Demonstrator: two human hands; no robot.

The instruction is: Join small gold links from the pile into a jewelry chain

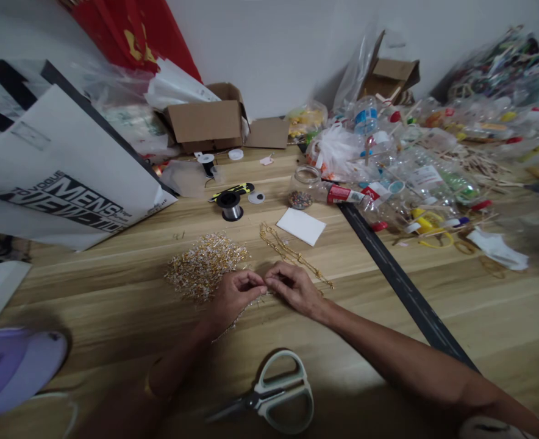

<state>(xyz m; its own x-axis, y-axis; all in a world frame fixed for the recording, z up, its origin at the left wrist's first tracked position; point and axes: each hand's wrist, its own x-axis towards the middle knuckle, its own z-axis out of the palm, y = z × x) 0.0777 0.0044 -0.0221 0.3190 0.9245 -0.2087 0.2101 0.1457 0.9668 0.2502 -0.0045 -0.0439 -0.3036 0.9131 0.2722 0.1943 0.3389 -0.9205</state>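
My left hand (235, 297) and my right hand (296, 289) meet over the wooden table, thumb and forefinger pinched on each. A thin beaded strand (233, 324) trails from beneath my left hand, which seems to grip its upper end. What my right fingertips pinch is too small to make out. Beside my left hand lies a pile of small gold and clear beaded pieces (200, 263). Gold chains (292, 253) stretch out just behind my right hand. Nearer the front edge rest scissors with pale green handles (283, 393).
Behind the hands are a wire spool (232, 206), a white card (301, 226) and a jar of beads (303, 188). Plastic bottles (427, 177) crowd the right, past a black strip (402, 280). A white bag (68, 171) and purple iron (17, 372) stand left.
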